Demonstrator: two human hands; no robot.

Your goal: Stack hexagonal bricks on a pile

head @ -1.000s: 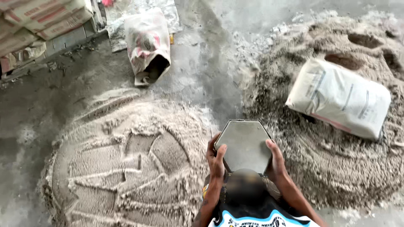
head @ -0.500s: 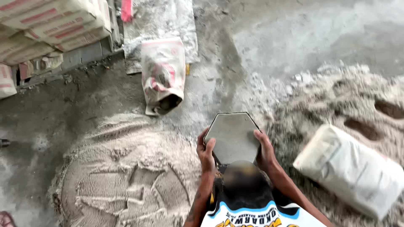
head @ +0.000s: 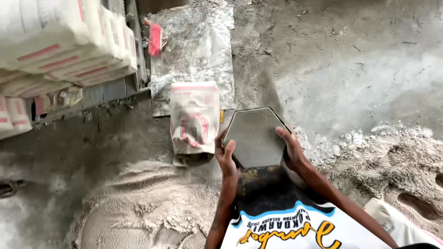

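Concrete floor (head: 360, 69), dusty: left hand (head: 227, 157) and right hand (head: 291, 150) clamped on opposite edges of hexagonal mould (head: 254, 137), held at chest, filled and smoothed, not yet set down; open cement bag (head: 194, 121) beside; sand heap (head: 143, 207) below; stacked sacks (head: 64, 41) beyond

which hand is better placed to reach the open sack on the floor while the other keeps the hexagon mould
Left. The left hand grips the hexagonal mould on the side beside the open sack; the right hand is on the far edge.
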